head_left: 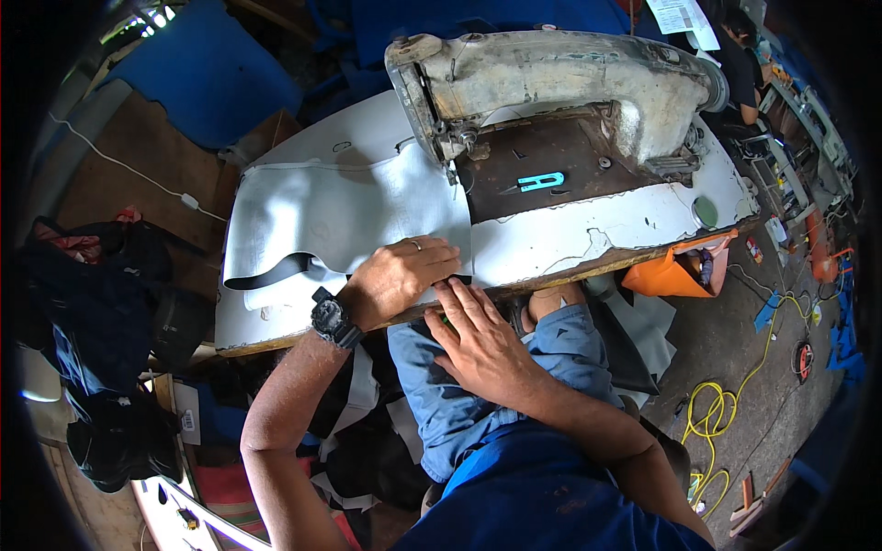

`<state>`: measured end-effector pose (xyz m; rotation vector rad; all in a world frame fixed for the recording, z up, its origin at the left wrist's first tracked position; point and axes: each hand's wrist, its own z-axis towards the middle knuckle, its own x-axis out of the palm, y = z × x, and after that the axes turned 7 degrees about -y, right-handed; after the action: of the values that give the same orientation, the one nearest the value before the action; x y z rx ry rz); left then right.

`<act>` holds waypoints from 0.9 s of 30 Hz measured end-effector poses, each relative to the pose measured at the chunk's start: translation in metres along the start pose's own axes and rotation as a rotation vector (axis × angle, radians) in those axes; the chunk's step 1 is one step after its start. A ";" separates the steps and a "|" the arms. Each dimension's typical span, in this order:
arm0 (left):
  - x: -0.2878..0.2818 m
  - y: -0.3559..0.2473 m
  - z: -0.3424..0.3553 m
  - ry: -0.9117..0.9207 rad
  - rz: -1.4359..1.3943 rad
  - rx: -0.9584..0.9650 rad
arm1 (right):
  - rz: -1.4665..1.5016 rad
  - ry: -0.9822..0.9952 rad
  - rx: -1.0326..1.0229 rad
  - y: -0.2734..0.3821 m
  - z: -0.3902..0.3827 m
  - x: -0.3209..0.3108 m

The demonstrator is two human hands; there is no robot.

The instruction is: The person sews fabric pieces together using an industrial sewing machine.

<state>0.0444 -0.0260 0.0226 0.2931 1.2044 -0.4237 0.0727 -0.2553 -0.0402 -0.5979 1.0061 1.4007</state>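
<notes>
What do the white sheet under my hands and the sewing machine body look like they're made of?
White sheet: probably vinyl or faux leather, with a smooth matte face and soft folds. Sewing machine: likely cast metal under worn cream paint, chipped and stained brown. Left hand and right hand press the sheet's edge.

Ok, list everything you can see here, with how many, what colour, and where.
sewing machine: one, worn cream, upright at the back of the table
table: one, white top with a brown patch under the machine
white fabric: one piece, spread on the table left of the machine
black strap: one, on the white fabric near the table's front edge
orange bag: one, hanging at the table's right front edge
yellow cord: one, coiled on the floor at right
dark clothes pile: one heap, black, on the left
blue sheet: one, upper left
watch: one, black, on the left wrist
left hand: resting on the white fabric at the table's edge, ring on a finger
right hand: at the table's front edge, over the lap
</notes>
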 end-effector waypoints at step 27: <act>0.004 -0.001 -0.006 -0.041 -0.074 -0.060 | 0.047 -0.119 -0.003 -0.051 0.008 -0.023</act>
<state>0.0404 -0.0254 0.0167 0.1875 1.1887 -0.4548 0.1269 -0.2676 -0.0276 -0.4898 0.9282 1.4616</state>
